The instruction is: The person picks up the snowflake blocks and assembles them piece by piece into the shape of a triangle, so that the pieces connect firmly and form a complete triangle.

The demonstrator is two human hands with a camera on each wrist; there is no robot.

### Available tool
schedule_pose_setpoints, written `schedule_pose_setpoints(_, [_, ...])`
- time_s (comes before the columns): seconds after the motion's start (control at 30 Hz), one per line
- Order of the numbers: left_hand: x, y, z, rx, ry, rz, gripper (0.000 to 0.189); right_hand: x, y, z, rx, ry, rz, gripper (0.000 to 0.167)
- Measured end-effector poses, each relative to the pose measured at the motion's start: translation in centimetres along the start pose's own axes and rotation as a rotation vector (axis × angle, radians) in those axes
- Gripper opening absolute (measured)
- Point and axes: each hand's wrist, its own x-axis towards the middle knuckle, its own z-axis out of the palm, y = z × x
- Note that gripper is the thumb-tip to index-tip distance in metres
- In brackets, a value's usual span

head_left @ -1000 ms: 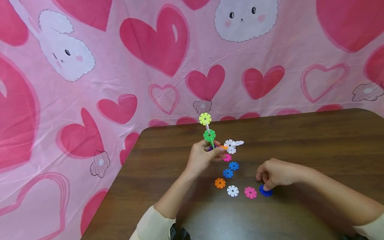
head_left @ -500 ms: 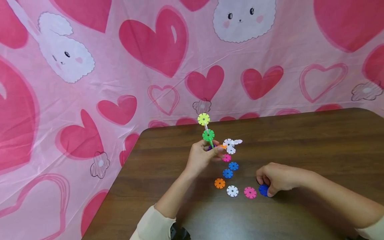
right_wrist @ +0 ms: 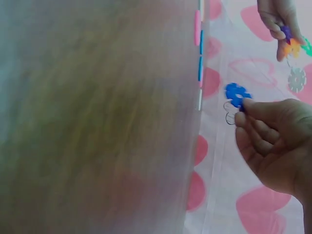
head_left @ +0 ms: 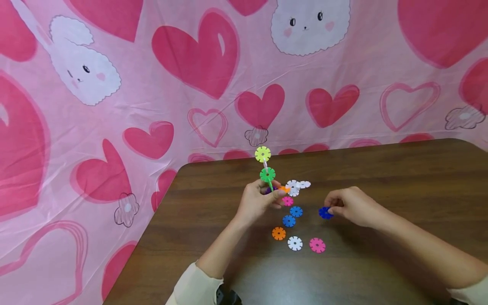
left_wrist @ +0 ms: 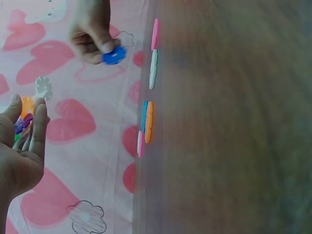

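My left hand (head_left: 256, 202) grips a chain of notched plastic discs above the table. A yellow disc (head_left: 262, 154) tops the chain, with a green disc (head_left: 267, 174) below it. Between the fingers show a purple disc (left_wrist: 23, 124) and an orange disc (left_wrist: 27, 106); white discs (head_left: 292, 187) stick out to the right. My right hand (head_left: 354, 206) pinches a dark blue disc (head_left: 325, 212) by its edge between thumb and fingers. The right wrist view shows that blue disc (right_wrist: 236, 94) held up clear of the tabletop.
Loose discs lie flat on the wooden table (head_left: 400, 178): a pink one (head_left: 317, 245), a white one (head_left: 295, 243), an orange one (head_left: 278, 233), two lighter blue ones (head_left: 289, 220) and a small pink one (head_left: 287, 201). A pink heart-print cloth (head_left: 213, 55) hangs behind.
The right hand has taken the dark blue disc off the table, from beside the pink disc, and moved it up, away from the body and slightly left. The left hand has barely moved.
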Motion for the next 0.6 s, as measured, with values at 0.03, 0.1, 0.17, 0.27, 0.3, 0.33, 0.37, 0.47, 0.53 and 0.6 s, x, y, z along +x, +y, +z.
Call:
schedule_pose_setpoints(0.03, [-0.2, 0.3, 0.0, 0.009, -0.005, -0.004, 0.021, 0.1, 0.0, -0.1, 0.018, 0.047, 0.025, 0.012])
schedule_pose_setpoints(0.1, [-0.4, 0.7, 0.1, 0.017, -0.016, -0.013, 0.021, 0.2, -0.2, -0.2, 0.06, 0.145, 0.074, 0.009])
schedule_pose_setpoints(0.17, [-0.5, 0.8, 0.1, 0.029, -0.028, -0.027, 0.021, 0.3, -0.4, -0.4, 0.127, 0.244, 0.12, 0.007])
schedule_pose_setpoints(0.27, [-0.5, 0.8, 0.1, 0.037, -0.046, -0.037, 0.021, 0.5, -0.6, -0.5, 0.259, 0.352, 0.156, 0.013])
schedule_pose_setpoints(0.3, [-0.5, 0.8, 0.1, 0.039, -0.051, -0.038, 0.021, 0.5, -0.7, -0.6, 0.304, 0.373, 0.159, 0.015])
schedule_pose_setpoints(0.33, [-0.5, 0.8, 0.0, 0.043, -0.055, -0.041, 0.021, 0.6, -0.8, -0.6, 0.353, 0.385, 0.158, 0.016])
schedule_pose_setpoints(0.37, [-0.5, 0.8, 0.0, 0.043, -0.058, -0.041, 0.021, 0.6, -0.8, -0.6, 0.394, 0.39, 0.159, 0.018])
schedule_pose_setpoints(0.47, [-0.5, 0.8, 0.0, 0.045, -0.06, -0.046, 0.021, 0.7, -1.0, -0.7, 0.473, 0.387, 0.153, 0.021])
schedule_pose_setpoints(0.53, [-0.6, 0.9, 0.0, 0.046, -0.061, -0.047, 0.021, 0.8, -1.1, -0.7, 0.497, 0.382, 0.148, 0.021])
schedule_pose_setpoints(0.6, [-0.6, 1.0, 0.0, 0.048, -0.065, -0.045, 0.02, 0.8, -1.2, -0.6, 0.507, 0.378, 0.143, 0.021])
